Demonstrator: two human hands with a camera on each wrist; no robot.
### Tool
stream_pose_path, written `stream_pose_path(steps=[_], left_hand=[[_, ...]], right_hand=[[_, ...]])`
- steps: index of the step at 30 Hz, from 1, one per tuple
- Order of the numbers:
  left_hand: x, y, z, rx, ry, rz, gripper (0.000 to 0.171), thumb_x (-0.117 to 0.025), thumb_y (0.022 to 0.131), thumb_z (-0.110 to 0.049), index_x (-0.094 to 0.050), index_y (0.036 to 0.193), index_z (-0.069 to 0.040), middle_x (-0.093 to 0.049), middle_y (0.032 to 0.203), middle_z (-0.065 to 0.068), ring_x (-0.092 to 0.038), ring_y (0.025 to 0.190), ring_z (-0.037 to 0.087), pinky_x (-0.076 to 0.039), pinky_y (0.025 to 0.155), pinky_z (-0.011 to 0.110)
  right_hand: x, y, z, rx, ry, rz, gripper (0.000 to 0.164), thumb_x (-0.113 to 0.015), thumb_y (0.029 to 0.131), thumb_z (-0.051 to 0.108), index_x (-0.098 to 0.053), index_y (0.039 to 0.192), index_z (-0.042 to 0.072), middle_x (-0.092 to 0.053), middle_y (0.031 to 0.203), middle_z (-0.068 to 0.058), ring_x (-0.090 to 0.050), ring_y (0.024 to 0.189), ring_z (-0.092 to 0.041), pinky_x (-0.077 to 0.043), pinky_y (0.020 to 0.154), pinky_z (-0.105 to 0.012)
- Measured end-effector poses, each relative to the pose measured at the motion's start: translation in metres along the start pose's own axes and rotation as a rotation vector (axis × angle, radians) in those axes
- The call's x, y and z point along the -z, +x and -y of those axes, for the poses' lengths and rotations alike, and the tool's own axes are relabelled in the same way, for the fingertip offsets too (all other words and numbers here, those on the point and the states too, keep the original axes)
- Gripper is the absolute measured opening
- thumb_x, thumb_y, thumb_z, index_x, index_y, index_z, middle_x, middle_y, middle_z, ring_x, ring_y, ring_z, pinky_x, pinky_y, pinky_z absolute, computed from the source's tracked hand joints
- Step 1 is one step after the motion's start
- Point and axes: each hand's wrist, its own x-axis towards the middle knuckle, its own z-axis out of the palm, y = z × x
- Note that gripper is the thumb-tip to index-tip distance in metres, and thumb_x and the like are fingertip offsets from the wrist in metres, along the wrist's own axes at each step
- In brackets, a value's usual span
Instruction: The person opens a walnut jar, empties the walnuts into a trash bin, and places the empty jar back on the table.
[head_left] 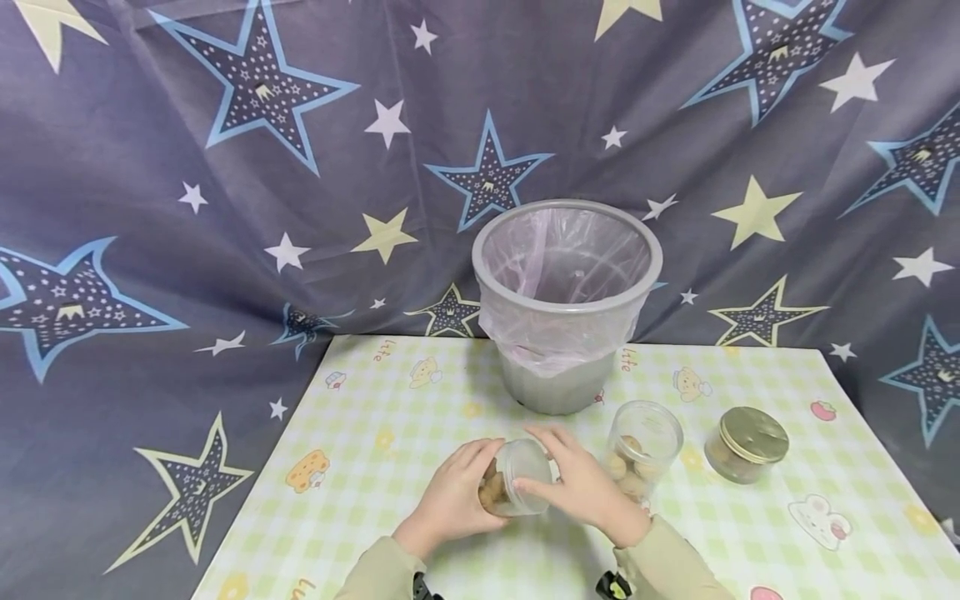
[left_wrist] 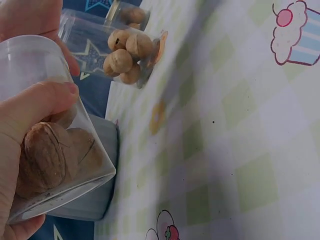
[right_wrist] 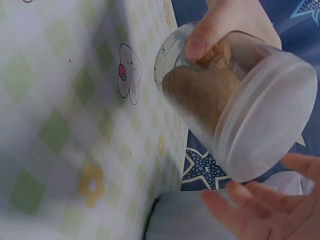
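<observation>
A clear plastic jar of walnuts is tilted above the table, its frosted white lid on top. My left hand grips the jar's body, thumb pressed along the side in the left wrist view. Around the lid in the head view is my right hand, thumb on the near side and fingers on the far side. Those fingers look spread and mostly straight in the right wrist view, close by the lid's rim; whether they touch it, I cannot tell.
To the right stands a second clear jar with walnuts, partly behind my right hand. Beyond it is a jar with a dark golden-green lid. A grey bin with a pinkish liner stands at the back of the checked table, before a star-print curtain.
</observation>
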Motion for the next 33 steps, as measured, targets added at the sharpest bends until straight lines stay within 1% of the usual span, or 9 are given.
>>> stream_pose_path(steps=[3,5,8,13,16,21,25,29,33], left_hand=[[0.0001,0.0010,-0.0017,-0.008,0.002,0.006,0.100,-0.091,0.052,-0.039,-0.045,0.134,-0.005,-0.057,0.124,0.009,-0.057,0.112,0.023,-0.051,0.094,0.040],[-0.0002,0.0013,-0.0026,-0.005,0.006,0.017,0.100,-0.091,0.052,-0.039,-0.045,0.135,-0.005,-0.057,0.124,0.009,-0.056,0.112,0.023,-0.051,0.094,0.041],[-0.0010,0.0011,-0.0034,0.001,0.018,0.034,0.099,-0.090,0.053,-0.040,-0.046,0.135,-0.005,-0.057,0.123,0.009,-0.057,0.111,0.023,-0.051,0.094,0.041],[-0.0019,0.0006,-0.0040,0.003,0.013,0.035,0.098,-0.090,0.054,-0.040,-0.046,0.134,-0.005,-0.057,0.123,0.009,-0.057,0.111,0.024,-0.051,0.093,0.043],[-0.0025,0.0009,-0.0035,-0.002,0.012,0.021,0.098,-0.090,0.053,-0.040,-0.046,0.134,-0.005,-0.057,0.124,0.009,-0.057,0.112,0.024,-0.051,0.093,0.042],[-0.0013,0.0023,-0.0032,-0.018,0.008,-0.012,0.098,-0.090,0.053,-0.040,-0.046,0.134,-0.007,-0.057,0.125,0.009,-0.057,0.112,0.024,-0.052,0.093,0.040],[0.0002,0.0021,-0.0029,-0.024,0.020,-0.016,0.098,-0.090,0.053,-0.042,-0.047,0.134,-0.007,-0.057,0.126,0.008,-0.056,0.114,0.023,-0.051,0.094,0.038],[0.0015,0.0006,-0.0030,-0.022,0.015,-0.016,0.097,-0.090,0.053,-0.042,-0.048,0.133,-0.006,-0.057,0.125,0.008,-0.056,0.113,0.022,-0.051,0.094,0.038],[0.0008,-0.0009,-0.0037,-0.025,0.010,-0.021,0.096,-0.090,0.053,-0.041,-0.048,0.132,-0.006,-0.057,0.124,0.008,-0.056,0.113,0.023,-0.051,0.094,0.039]], right_hand=[[-0.0024,0.0001,0.0023,-0.076,-0.053,0.024,0.074,-0.066,0.080,0.057,-0.048,0.136,0.012,-0.057,0.116,-0.010,-0.058,0.086,-0.017,-0.051,0.068,-0.034],[-0.0027,-0.0002,0.0037,-0.094,-0.056,0.036,0.074,-0.067,0.078,0.057,-0.050,0.134,0.011,-0.059,0.114,-0.012,-0.059,0.084,-0.018,-0.052,0.068,-0.038],[-0.0025,-0.0009,0.0045,-0.102,-0.053,0.042,0.073,-0.069,0.077,0.056,-0.051,0.132,0.011,-0.059,0.115,-0.016,-0.061,0.085,-0.021,-0.053,0.070,-0.041],[-0.0029,-0.0020,0.0029,-0.090,-0.046,0.041,0.076,-0.072,0.074,0.054,-0.051,0.132,0.011,-0.059,0.116,-0.014,-0.061,0.089,-0.022,-0.054,0.071,-0.040],[-0.0041,-0.0026,0.0019,-0.056,-0.040,0.014,0.077,-0.076,0.071,0.052,-0.051,0.132,0.011,-0.058,0.117,-0.010,-0.060,0.090,-0.019,-0.053,0.069,-0.035],[-0.0071,-0.0048,-0.0004,0.050,-0.040,-0.081,0.075,-0.082,0.066,0.043,-0.054,0.129,0.013,-0.056,0.113,-0.001,-0.057,0.092,-0.015,-0.052,0.071,-0.027],[-0.0096,-0.0063,-0.0012,0.104,-0.040,-0.124,0.074,-0.084,0.063,0.038,-0.055,0.128,0.015,-0.054,0.113,0.002,-0.057,0.095,-0.015,-0.053,0.074,-0.029],[-0.0097,-0.0064,-0.0013,0.160,-0.049,-0.119,0.077,-0.085,0.062,0.034,-0.054,0.129,0.015,-0.053,0.116,0.000,-0.055,0.101,-0.017,-0.054,0.079,-0.033],[-0.0078,-0.0075,-0.0036,0.232,-0.034,-0.086,0.079,-0.086,0.062,0.029,-0.052,0.131,0.015,-0.050,0.120,-0.001,-0.051,0.107,-0.018,-0.054,0.081,-0.033]])
